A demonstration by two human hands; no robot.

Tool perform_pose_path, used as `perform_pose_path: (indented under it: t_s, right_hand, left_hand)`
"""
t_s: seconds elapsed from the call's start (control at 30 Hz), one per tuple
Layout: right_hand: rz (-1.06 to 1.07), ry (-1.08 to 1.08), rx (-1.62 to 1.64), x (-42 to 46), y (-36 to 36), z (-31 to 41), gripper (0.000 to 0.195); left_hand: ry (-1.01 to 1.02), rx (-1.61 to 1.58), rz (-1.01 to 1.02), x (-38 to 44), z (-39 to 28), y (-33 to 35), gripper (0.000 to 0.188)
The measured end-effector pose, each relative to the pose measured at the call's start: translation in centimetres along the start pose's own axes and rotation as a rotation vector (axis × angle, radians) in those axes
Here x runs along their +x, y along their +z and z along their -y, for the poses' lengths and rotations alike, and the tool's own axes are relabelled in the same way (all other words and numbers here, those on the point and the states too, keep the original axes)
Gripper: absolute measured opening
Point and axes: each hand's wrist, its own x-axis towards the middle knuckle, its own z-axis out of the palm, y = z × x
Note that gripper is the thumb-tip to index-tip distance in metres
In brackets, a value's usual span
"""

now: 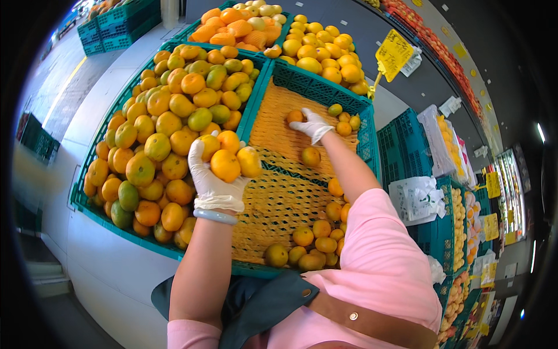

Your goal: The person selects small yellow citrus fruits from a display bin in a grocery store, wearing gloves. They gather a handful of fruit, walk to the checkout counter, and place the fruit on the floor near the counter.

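Observation:
My left hand (pixel 218 176), in a white glove, cradles several mandarins (pixel 225 165) above the edge between two green plastic crates. In the right-hand crate (pixel 366 104), my right hand (pixel 311 124), also gloved, has its fingers around a single mandarin (pixel 295 116) at the mat's surface. An orange woven padding mat (pixel 279 205) lines this crate. Loose mandarins lie on it: one mandarin (pixel 311 156) below my right wrist, a small group (pixel 344 128) by the right wall, and more mandarins (pixel 321 244) in the near right corner, partly hidden by my sleeve.
A heaped pile of green-orange mandarins (pixel 170 124) fills the crate to the left. Behind stand crates of net-wrapped fruit (pixel 239 28) and yellow-orange citrus (pixel 322 48), with a yellow price sign (pixel 393 52). At right, plastic bags (pixel 416 198) hang against stacked green crates (pixel 403 139).

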Motion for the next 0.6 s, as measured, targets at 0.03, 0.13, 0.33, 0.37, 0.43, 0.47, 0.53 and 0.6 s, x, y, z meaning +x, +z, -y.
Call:
perform_pose_path:
  t_s: [0.03, 0.13, 0.33, 0.37, 0.43, 0.47, 0.53, 0.6]
  right_hand:
    - [-0.082, 0.008, -0.118, -0.5, 0.7, 1.1, 0.085]
    - [0.014, 0.113, -0.174, -0.9, -0.5, 2.9, 0.09]
    - [0.159, 0.186, -0.22, -1.8, -4.2, -2.0, 0.093]
    - [0.179, 0.197, -0.274, -2.7, -4.6, -2.1, 0.089]
    - [0.088, 0.173, -0.057, -4.0, -4.5, -6.8, 0.081]
    - [0.086, 0.148, -0.003, -4.5, -3.8, -7.1, 0.079]
    - [0.071, 0.18, -0.048, -5.4, -2.4, -7.1, 0.076]
    - [-0.048, 0.123, -0.381, -7.0, -1.0, -3.7, 0.082]
  left_hand:
    - [0.01, 0.016, -0.011, 0.0, 0.0, 0.0, 0.054]
    - [0.013, 0.022, 0.008, 0.4, -0.1, -0.6, 0.056]
    - [0.017, 0.037, 0.021, 0.5, 0.1, -0.6, 0.062]
    - [0.035, 0.032, -0.011, 0.4, 0.0, -0.8, 0.062]
    - [0.025, 0.021, -0.035, 0.1, 0.7, 0.4, 0.063]
    - [0.021, -0.004, -0.021, 0.1, 0.5, 0.1, 0.063]
    - [0.012, 0.0, -0.01, 0.3, 0.3, -0.2, 0.063]
    - [0.031, -0.002, -0.017, 0.2, -0.2, -0.6, 0.063]
